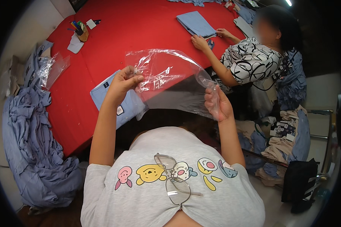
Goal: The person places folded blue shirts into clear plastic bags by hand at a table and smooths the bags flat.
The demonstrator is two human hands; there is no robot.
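A clear plastic bag [161,72] is stretched between my two hands, over the near edge of the red table [113,28]. My left hand [125,81] pinches one end of the bag between thumb and fingers. At the other end, my right hand [219,103] has its fingers closed on the plastic. Below and beside my left hand lies a folded light blue shirt [127,104] with a dark neck label and a white tag. Part of that shirt is hidden by my left hand and forearm.
Across the table at right, a person in a patterned top [250,56] has both hands at a folded blue garment [195,23]. A pen holder [81,34] stands far left. Blue shirts [34,147] heap at left, near plastic bags [53,72]. Garments [280,149] fill a rack at right.
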